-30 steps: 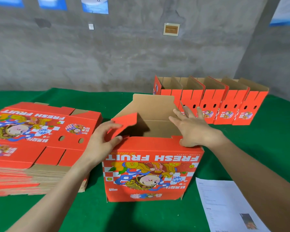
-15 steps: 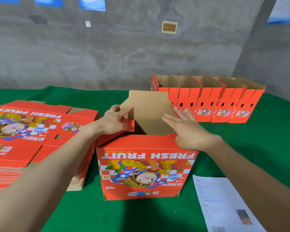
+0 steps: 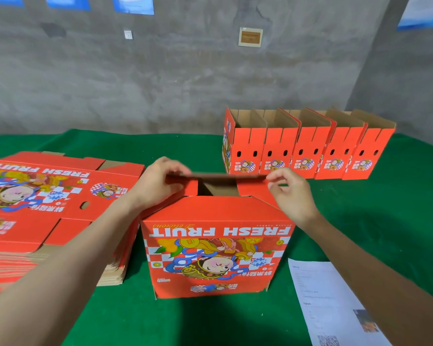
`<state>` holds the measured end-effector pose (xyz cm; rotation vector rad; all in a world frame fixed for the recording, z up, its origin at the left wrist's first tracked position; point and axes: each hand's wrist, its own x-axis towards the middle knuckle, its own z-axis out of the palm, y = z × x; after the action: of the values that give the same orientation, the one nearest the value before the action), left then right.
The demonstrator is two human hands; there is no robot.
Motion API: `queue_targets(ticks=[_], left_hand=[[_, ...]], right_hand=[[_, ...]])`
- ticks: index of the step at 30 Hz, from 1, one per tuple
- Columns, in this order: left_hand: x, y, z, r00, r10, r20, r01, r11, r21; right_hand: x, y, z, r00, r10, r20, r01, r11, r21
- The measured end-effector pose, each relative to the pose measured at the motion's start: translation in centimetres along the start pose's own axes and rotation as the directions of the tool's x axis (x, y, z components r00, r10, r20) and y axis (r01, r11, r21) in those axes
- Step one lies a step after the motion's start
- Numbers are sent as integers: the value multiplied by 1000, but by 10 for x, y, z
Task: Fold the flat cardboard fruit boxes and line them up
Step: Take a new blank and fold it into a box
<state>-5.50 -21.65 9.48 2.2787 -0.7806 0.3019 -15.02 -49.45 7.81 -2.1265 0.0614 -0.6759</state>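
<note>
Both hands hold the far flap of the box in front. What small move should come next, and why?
Probably push the far flap down onto the two side flaps. The left hand and right hand pinch its ends, it lies about level over the box, the side flaps are folded in, and a dark gap is open beneath it.

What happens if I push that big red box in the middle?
Probably slides easily: the box looks like hollow cardboard, so likely light. Standing tall, it might tip if pushed high. Its top flap, folded over level, seems bendy.
</note>
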Motion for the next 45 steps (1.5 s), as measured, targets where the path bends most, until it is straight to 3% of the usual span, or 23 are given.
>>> queue_targets(ticks=[2, 7, 12, 18, 31, 34, 36, 39, 42, 45], left_hand=[[-4, 0, -1, 999, -29, 35, 30, 999, -25], [-5, 7, -4, 969, -175, 175, 203, 967, -156], [1, 13, 2, 941, -278, 193, 254, 957, 141], [9, 17, 12, 912, -348, 218, 257, 898, 356], [5, 24, 20, 917, -363, 166, 264, 863, 431], [7, 19, 13, 931, -331, 156, 265, 903, 338], [7, 13, 8, 944, -321, 80, 313, 945, 99], [2, 2, 0, 887, -459, -48, 426, 854, -299], [-13, -13, -5, 800, -600, -23, 533, 727, -433], [-35, -23, -4, 727, -652, 217, 663, 582, -471]], right_hand=[[2, 2, 0, 998, 56, 7, -56, 998, -14], [16, 2, -2, 943, 227, 244, -209, 973, -98], [25, -5, 5, 919, 236, 316, -140, 944, -299], [31, -11, 7, 891, 287, 353, -87, 869, -487], [24, -7, 17, 919, 252, 304, -15, 791, -612], [25, -2, 14, 921, 241, 307, -54, 858, -511], [23, 2, 10, 925, 239, 295, -116, 918, -380], [24, 10, 2, 924, 316, 216, -307, 949, -71], [17, 24, -4, 815, 541, 210, -580, 775, 253], [-12, 42, 3, 657, 696, 289, -751, 638, 170]])
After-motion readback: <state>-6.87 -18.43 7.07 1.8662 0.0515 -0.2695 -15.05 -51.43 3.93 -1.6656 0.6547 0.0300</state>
